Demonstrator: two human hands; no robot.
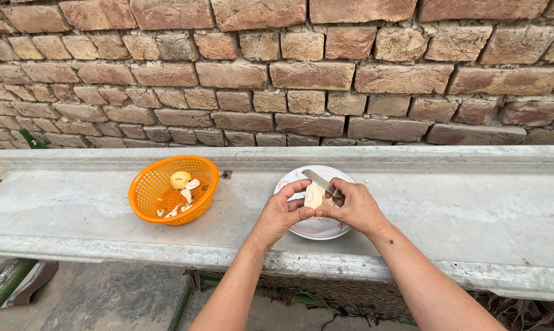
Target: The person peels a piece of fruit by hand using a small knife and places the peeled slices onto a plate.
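Both hands meet over a white ceramic plate [301,230] on the grey concrete slab [461,202]: left hand [283,211] closed around a pale peeled potato [313,196], right hand [353,207] gripping a small steel-bladed knife [318,180], an orange plastic mesh basket [148,193] well left.

Orange plastic basket [147,195], open-mesh, sits on the left part of a long grey concrete slab [473,208]. Inside it: one pale whole potato [180,179] toward the back, plus several pale peel scraps [182,205] scattered over the bottom. Slab has a raised back edge, set against a rough red-brown brick wall [313,73] with worn mortar joints. Below the slab's front edge, green metal bars [4,288] stand over bare, dusty ground [111,300].
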